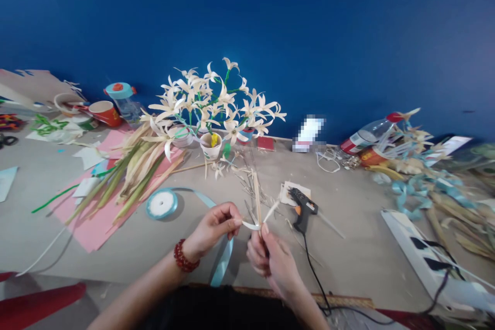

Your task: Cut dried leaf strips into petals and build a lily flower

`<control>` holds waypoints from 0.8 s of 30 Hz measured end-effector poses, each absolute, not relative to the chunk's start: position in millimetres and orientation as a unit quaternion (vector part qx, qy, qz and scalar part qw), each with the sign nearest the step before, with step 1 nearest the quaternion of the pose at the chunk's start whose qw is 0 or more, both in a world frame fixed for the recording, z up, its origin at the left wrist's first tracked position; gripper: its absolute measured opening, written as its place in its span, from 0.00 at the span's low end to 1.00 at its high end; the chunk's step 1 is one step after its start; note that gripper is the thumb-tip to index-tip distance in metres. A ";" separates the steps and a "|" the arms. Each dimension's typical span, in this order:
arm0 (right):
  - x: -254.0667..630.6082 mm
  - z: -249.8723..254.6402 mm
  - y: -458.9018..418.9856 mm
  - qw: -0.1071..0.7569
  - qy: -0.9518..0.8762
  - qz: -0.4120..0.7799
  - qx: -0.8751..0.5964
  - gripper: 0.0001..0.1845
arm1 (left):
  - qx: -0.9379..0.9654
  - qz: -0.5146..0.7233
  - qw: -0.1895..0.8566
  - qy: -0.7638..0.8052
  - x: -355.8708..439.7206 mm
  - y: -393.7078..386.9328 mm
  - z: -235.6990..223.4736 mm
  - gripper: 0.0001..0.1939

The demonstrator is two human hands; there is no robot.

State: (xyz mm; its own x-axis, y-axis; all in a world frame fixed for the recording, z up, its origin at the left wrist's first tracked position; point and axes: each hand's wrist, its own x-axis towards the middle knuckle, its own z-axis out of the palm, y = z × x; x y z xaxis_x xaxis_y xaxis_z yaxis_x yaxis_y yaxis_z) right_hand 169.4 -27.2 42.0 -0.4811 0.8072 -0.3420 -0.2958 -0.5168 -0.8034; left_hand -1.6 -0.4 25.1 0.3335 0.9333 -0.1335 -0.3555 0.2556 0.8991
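Note:
My right hand (pixel 274 257) is closed around the base of a pale flower (pixel 259 201) with long narrow petals spreading up and outward. Between the thumb and finger of my left hand (pixel 213 228) is the tip of the petal that curves to the left. The flower's stem is hidden in my right fist. Beneath my left wrist and fingers runs a light blue ribbon (pixel 222 263), which leads back to its spool (pixel 162 203). A black glue gun (pixel 303 210) lies to the right of my right hand, on the grey table.
Paper cups (pixel 211 147) at the back hold many cream flowers (pixel 216 98). Dried husks (pixel 135 175) lie on pink paper (pixel 91 229) at left. On the right are a power strip (pixel 410 252), a tilted bottle (pixel 367 134) and blue ribbon curls (pixel 410 196). A blurred phone (pixel 308 134) leans against the wall.

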 end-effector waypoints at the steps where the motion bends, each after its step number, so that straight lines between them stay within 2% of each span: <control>1: 169.2 39.6 -26.7 0.367 -0.402 0.735 -0.405 0.30 | 0.412 0.457 0.703 0.358 -1.1 -0.5 26.0 0.15; 5: 168.7 33.7 -24.3 0.369 -0.605 0.528 -0.467 0.26 | 0.448 0.464 0.672 0.364 -0.1 -1.7 28.8 0.14; 14: 167.2 34.7 -21.0 0.334 -0.678 0.425 -0.498 0.22 | 0.520 0.476 0.590 0.393 -1.7 -1.9 31.0 0.12; 18: 162.5 32.5 -20.3 0.352 -0.621 0.500 -0.490 0.26 | 0.546 0.467 0.573 0.395 -0.6 -3.0 32.7 0.12; 24: 161.9 46.5 -25.0 0.353 -0.394 0.759 -0.379 0.28 | 0.500 0.475 0.630 0.357 -5.9 -3.1 25.7 0.11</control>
